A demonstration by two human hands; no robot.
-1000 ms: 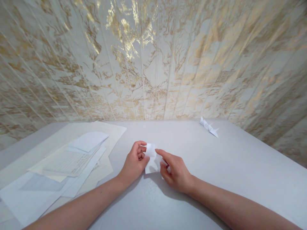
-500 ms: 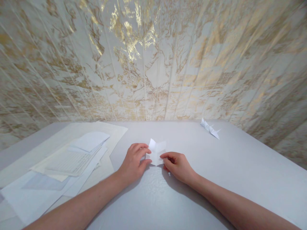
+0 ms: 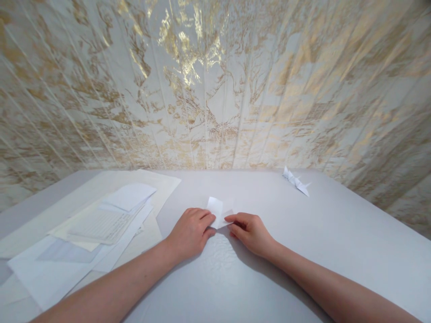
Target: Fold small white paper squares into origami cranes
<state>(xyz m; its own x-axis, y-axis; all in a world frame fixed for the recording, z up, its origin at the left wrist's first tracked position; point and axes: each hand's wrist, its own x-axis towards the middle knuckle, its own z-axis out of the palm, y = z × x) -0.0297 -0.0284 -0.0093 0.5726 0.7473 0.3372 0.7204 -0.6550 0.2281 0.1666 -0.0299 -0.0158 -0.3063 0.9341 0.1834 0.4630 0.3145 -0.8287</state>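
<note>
A small white piece of folded paper [image 3: 214, 211] stands partly opened along a crease in the middle of the table. My left hand [image 3: 192, 231] grips its left side, fingers bent above and thumb below. At the right flap, my right hand [image 3: 251, 233] pinches the paper's edge between thumb and forefinger, its other fingers curled under. The fingertips cover parts of the paper's lower edges.
Overlapping white and cream sheets [image 3: 77, 287], one with lines of writing, lie at the left. Several small folded paper figures [image 3: 296, 181] sit in a row at the back right of the pale table [image 3: 336, 233]. A gold-patterned curtain [image 3: 215, 89] rises behind.
My left fingers have closed in on the paper, and its left panel has turned and tilted. The right flap leans lower. My right hand keeps its pinch almost in place.
</note>
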